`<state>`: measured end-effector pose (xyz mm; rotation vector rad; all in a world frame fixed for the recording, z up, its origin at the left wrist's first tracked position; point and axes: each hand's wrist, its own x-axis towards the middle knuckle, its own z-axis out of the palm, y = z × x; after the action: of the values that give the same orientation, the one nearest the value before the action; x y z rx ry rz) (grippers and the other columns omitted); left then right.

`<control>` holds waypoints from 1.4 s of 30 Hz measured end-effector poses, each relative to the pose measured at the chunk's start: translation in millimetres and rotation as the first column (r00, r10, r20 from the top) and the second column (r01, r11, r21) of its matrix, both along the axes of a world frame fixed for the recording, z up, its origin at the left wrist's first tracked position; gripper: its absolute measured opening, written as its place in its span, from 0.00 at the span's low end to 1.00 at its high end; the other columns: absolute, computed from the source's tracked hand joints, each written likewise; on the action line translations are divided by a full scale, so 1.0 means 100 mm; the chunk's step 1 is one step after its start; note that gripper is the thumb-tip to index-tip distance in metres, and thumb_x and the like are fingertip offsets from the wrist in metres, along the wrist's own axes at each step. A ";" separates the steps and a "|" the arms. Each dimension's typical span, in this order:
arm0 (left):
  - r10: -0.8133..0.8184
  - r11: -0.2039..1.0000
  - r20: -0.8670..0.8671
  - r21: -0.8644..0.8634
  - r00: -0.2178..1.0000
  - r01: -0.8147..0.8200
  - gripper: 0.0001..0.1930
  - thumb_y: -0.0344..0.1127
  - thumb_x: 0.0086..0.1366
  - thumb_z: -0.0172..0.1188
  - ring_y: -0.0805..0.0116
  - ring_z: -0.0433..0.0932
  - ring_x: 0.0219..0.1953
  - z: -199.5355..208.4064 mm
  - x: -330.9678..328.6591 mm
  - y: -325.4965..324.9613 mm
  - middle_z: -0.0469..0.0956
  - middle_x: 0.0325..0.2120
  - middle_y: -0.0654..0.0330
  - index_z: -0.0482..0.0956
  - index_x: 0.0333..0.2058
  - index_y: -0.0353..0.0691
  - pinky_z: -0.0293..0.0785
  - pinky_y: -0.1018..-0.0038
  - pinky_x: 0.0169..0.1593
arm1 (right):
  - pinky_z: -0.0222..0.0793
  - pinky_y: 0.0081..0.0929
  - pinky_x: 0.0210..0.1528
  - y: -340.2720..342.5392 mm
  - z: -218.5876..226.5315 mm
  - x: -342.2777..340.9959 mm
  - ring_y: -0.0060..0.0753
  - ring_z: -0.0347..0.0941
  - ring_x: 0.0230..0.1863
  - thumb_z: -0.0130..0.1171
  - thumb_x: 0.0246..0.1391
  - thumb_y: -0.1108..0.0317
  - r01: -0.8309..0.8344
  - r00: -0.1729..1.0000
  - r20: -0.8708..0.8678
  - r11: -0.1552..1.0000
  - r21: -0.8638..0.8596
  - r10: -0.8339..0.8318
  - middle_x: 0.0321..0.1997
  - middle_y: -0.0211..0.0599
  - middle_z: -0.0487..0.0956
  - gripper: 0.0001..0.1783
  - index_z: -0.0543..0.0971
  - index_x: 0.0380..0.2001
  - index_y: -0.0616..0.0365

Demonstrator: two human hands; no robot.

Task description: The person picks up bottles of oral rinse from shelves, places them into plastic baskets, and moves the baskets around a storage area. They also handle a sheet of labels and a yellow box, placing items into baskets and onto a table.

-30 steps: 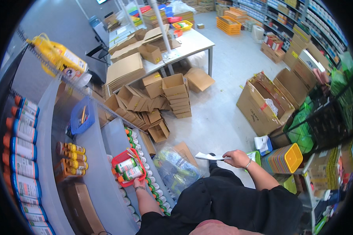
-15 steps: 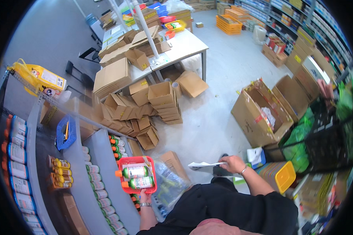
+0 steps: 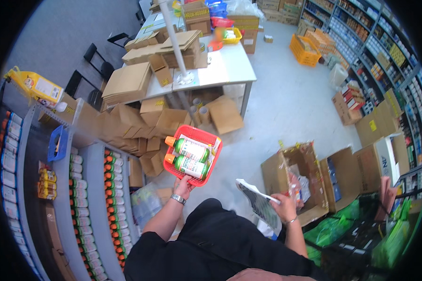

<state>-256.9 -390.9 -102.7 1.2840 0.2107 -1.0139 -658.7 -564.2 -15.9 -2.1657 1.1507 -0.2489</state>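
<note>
My left hand [image 3: 184, 187] grips the near edge of a red plastic basket [image 3: 198, 130], held out in front of me. Two green bottles with orange caps and white labels, an upper bottle [image 3: 192, 149] and a lower bottle [image 3: 191, 166], lie side by side in it, caps to the left. A slip of paper shows beside them. My right hand [image 3: 285, 207] pinches a printed paper sheet [image 3: 258, 204] with a white edge, hanging at a tilt near my right side.
On the left, grey shelves [image 3: 96, 161] hold rows of similar bottles and a blue basket [image 3: 57, 143]. Ahead stands a white table [image 3: 229, 63] with flattened cardboard; open boxes crowd below it. An open carton [image 3: 274, 175] and green bags [image 3: 335, 225] stand at right.
The red basket has moved right and away from the left shelves with my left hand, and my body has turned. The sheet in my right hand now shows more of its printed face.
</note>
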 end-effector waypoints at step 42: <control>-0.924 0.345 0.190 0.788 0.331 0.511 0.18 0.46 0.63 0.63 0.62 0.83 0.28 -1.89 1.64 -11.25 0.84 0.32 0.54 0.79 0.42 0.36 0.81 0.65 0.37 | 0.76 0.44 0.40 -10.46 0.23 -0.40 0.48 0.80 0.38 0.57 0.58 0.56 0.387 0.903 -0.170 0.919 -0.073 -0.394 0.35 0.40 0.84 0.14 0.82 0.44 0.43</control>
<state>-92.7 -1515.8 -291.7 2.4111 -0.8100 -1.2867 -698.5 -1609.8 7.0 -2.0027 1.6989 -0.2506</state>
